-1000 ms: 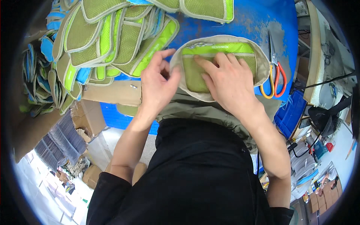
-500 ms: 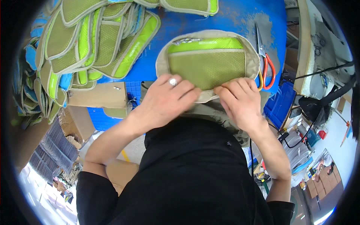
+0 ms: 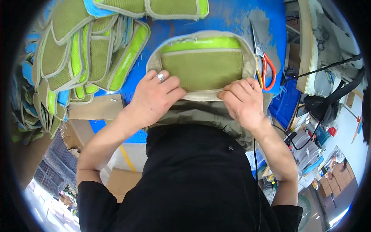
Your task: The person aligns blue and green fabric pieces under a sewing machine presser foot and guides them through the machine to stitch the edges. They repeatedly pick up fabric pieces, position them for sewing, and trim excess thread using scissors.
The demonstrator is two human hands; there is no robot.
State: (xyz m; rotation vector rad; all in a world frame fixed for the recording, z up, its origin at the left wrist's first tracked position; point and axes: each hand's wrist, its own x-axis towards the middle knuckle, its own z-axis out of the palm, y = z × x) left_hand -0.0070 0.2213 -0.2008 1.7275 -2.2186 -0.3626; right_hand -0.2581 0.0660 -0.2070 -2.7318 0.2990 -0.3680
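Observation:
A green mesh pocket panel (image 3: pixel 201 67) with a lime strip lies inside the beige-rimmed opening (image 3: pixel 208 95) of an olive fabric piece (image 3: pixel 193 112). My left hand (image 3: pixel 158 96), a silver ring on it, has its fingers curled on the lower left of that rim. My right hand (image 3: pixel 243 100) pinches the same rim at the lower right, its fingers bent. Scissors (image 3: pixel 268 70) with red and yellow handles lie just right of the opening on the blue table (image 3: pixel 228 19).
Stacked green and blue mesh pieces (image 3: pixel 58 58) fill the upper left. A cardboard piece (image 3: pixel 92 108) juts below them, with boxes under it. At the right are a pale machine frame (image 3: pixel 305 77), black cables and straps, and a blue bin (image 3: pixel 280 108).
Both hands have moved to the near rim: my right came down off the pocket panel, my left down from the side. The view has shifted, so the table's contents appear farther left.

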